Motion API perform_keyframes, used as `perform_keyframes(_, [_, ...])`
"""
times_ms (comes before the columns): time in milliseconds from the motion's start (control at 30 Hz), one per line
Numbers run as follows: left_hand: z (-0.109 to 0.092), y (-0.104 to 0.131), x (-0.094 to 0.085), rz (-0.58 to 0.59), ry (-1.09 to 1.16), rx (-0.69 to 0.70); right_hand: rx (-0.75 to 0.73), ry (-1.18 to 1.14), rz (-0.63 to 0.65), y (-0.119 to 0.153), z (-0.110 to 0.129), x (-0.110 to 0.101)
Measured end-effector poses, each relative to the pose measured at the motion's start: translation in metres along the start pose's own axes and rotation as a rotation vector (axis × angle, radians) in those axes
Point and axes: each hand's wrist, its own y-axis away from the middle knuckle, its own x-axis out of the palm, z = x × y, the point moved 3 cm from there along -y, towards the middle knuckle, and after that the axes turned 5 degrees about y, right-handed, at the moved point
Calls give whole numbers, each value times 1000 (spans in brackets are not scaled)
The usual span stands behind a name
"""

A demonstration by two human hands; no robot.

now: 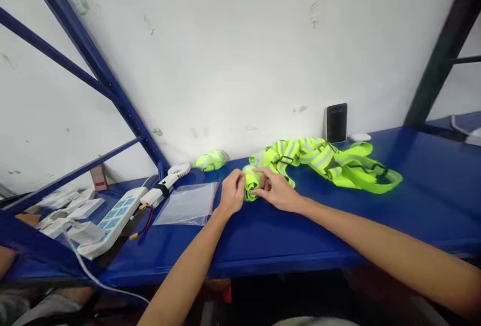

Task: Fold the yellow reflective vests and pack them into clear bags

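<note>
Between my two hands is a rolled-up neon-yellow reflective strap (251, 190), its coiled end facing me. My left hand (232, 190) is closed on the roll's left side, fingers pinched against it. My right hand (278, 189) grips the roll from the right, thumb at the coiled end; some of its fingers are hidden behind the roll. A pile of more neon-yellow straps (311, 158) with silver stripes and black buckles stretches behind and to the right of my hands. Behind my left hand, near the wall, lies a bundled yellow piece (211, 160) that looks wrapped in clear plastic.
Clear plastic bags (187, 204) lie left of my hands on the blue shelf (300, 230). Farther left are a small white fan (161, 190), a power strip (112, 220) and a red-black cable (145, 225). A dark-screened device (336, 123) leans against the wall at the right.
</note>
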Motion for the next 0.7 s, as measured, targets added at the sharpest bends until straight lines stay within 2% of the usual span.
perform_keyframes(200, [-6, 2, 0, 35, -1, 37, -9, 39, -26, 2, 5, -1])
perform_keyframes(333, [-12, 5, 3, 57, -24, 67, -14, 62, -101, 0, 7, -1])
perform_keyframes(533, [-30, 15, 24, 254, -85, 243, 9, 72, -234, -2, 0, -6])
perform_keyframes(700, [-34, 16, 31, 272, -181, 352, 7, 79, -235, -4, -4, -9])
